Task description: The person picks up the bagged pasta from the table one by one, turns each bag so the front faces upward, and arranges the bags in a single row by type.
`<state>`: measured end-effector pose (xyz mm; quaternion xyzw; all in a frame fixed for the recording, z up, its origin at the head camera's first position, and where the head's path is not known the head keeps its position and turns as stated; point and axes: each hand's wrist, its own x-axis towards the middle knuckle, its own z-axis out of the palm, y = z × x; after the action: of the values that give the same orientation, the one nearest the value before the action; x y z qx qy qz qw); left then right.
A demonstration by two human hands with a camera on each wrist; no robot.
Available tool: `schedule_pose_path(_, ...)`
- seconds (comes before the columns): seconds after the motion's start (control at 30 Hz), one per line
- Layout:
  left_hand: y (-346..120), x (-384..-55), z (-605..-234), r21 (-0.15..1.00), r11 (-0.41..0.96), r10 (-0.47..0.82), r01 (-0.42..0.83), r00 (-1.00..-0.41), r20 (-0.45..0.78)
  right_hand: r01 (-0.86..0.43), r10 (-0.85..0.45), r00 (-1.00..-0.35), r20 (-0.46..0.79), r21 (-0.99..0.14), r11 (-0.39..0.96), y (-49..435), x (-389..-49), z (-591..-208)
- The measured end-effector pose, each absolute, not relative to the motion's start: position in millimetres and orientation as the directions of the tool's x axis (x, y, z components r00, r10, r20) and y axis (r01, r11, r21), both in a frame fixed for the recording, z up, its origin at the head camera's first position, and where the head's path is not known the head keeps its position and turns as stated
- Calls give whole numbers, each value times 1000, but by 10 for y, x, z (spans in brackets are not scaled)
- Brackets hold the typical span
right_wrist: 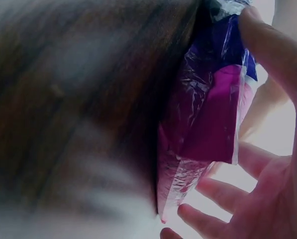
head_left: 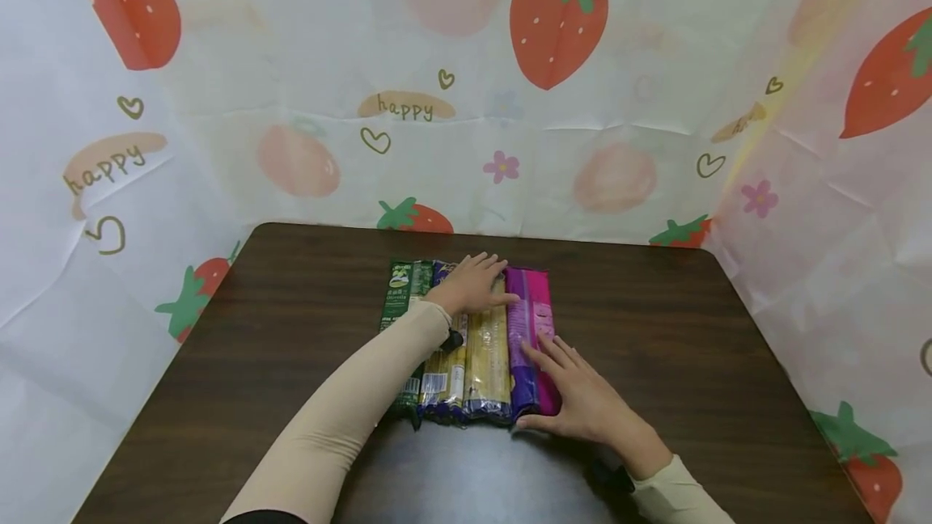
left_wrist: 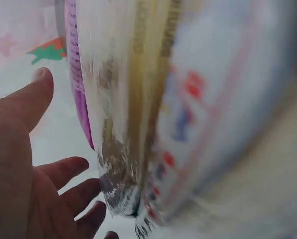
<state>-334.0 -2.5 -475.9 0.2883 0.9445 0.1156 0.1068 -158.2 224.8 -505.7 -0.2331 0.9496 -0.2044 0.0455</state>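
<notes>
Several long packs lie side by side in a row on the table. At the left is a green pack; beside it are two clear packs of yellow pasta, one with a barcode and one plainer. A purple-and-pink pack lies at the right end. My left hand reaches over the far part of the clear packs, fingers spread. My right hand is at the near right corner of the purple-and-pink pack, its thumb by the near end and fingers extended along the side.
The brown wooden table surrounds the packs. A white sheet printed with strawberries hangs behind and at both sides of the table.
</notes>
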Motion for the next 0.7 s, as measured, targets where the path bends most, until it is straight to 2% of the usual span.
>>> schedule_pose_path(0.23,91,-3391,-4787,314,804,570,505,-804,-170,-378,-433,-901,-35,-428,821,2203,-1576,-5064)
schedule_pose_path(0.53,162,-3444,-4873,286,835,532,470,-823,-200,-367,-430,-901,-46,-446,816,2117,-1568,-5013)
schedule_pose_path(0.7,245,-3584,-4946,250,848,520,467,-824,-226,-333,-401,-914,-56,-461,823,2107,-1576,-4992)
